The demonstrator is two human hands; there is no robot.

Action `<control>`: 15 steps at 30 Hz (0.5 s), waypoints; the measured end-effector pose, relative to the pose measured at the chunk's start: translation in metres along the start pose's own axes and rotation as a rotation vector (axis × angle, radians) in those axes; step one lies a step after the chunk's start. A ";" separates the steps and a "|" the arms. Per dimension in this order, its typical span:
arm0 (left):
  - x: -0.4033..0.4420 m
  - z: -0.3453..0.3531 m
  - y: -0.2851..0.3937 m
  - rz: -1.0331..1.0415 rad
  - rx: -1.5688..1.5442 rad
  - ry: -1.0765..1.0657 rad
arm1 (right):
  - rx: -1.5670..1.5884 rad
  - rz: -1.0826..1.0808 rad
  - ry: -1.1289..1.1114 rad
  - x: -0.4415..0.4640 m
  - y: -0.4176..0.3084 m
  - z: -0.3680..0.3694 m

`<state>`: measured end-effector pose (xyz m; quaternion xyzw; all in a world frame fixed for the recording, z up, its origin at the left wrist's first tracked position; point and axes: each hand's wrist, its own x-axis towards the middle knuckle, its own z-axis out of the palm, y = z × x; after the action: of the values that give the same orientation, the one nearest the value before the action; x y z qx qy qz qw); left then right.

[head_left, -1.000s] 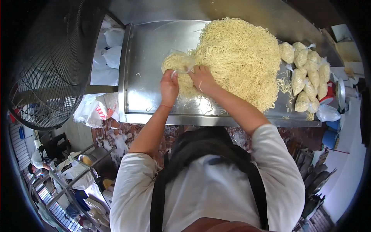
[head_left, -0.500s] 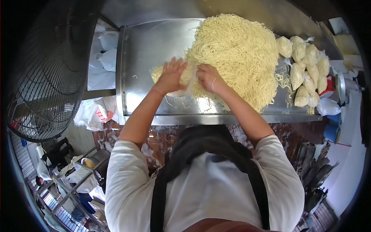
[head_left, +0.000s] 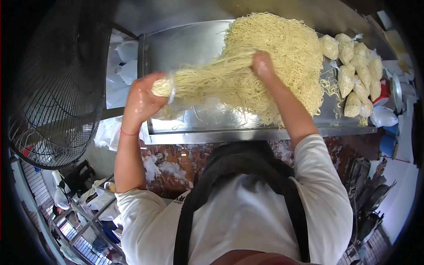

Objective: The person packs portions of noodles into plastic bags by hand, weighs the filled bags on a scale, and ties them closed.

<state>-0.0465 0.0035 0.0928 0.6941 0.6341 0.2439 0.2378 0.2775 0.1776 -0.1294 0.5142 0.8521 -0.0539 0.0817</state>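
Note:
My left hand [head_left: 145, 98] is closed around a clear plastic bag [head_left: 172, 90] at the left part of the metal tray. Noodles bulge in the bag beside my fingers. From the bag's mouth a long bundle of pale yellow noodles [head_left: 212, 73] stretches to the right. My right hand [head_left: 263, 65], blurred, is closed on the far end of that bundle, above the big noodle heap [head_left: 282, 48]. Loose strands hang from the bundle towards the tray.
The steel tray [head_left: 185, 44] has a raised front rim. Several tied bags of noodles [head_left: 362, 66] lie at its right end. A large wire-guarded fan [head_left: 48, 97] stands close on the left. White jugs [head_left: 128, 70] are beyond the tray's left edge.
My left hand has moved left and closed on the bag. The right hand has moved up and right, and a bundle of noodles now stretches between the hands.

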 end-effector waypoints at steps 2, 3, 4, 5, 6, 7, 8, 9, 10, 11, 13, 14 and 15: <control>-0.004 -0.004 -0.005 0.041 0.050 0.019 | 0.286 -0.068 0.427 -0.004 0.053 0.035; -0.005 -0.004 -0.009 0.062 0.072 0.031 | 0.471 0.055 0.399 0.004 0.083 0.055; -0.004 0.000 -0.017 0.121 0.108 0.032 | 0.651 0.179 0.365 0.012 0.109 0.067; -0.002 0.009 -0.029 0.176 0.140 0.032 | 0.475 0.182 0.314 0.012 0.132 0.064; -0.001 0.021 -0.041 0.229 0.171 0.030 | 0.297 0.183 0.262 0.015 0.145 0.054; -0.002 0.035 -0.053 0.247 0.244 0.064 | 0.271 0.235 0.015 0.022 0.144 0.037; -0.004 0.055 -0.067 0.212 0.281 0.097 | 0.240 0.285 -0.233 0.028 0.138 0.011; -0.006 0.080 -0.083 0.181 0.322 0.132 | 0.206 0.334 -0.473 0.036 0.129 -0.018; -0.014 0.114 -0.105 0.107 0.360 0.165 | 0.068 0.245 -0.419 0.029 0.103 -0.051; -0.027 0.144 -0.113 0.072 0.365 0.305 | -0.069 0.157 -0.359 0.004 0.057 -0.088; -0.060 0.181 -0.102 -0.105 0.210 0.408 | -0.181 -0.022 -0.300 -0.021 -0.014 -0.106; -0.071 0.190 -0.090 -0.134 0.147 0.394 | -0.118 -0.127 -0.115 -0.031 -0.036 -0.074; -0.075 0.202 -0.083 -0.168 0.094 0.434 | -0.165 -0.236 -0.376 -0.042 -0.084 -0.104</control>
<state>0.0136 -0.0686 -0.1181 0.5805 0.7365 0.3370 0.0831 0.2136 0.1203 -0.0187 0.3838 0.8775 -0.0880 0.2739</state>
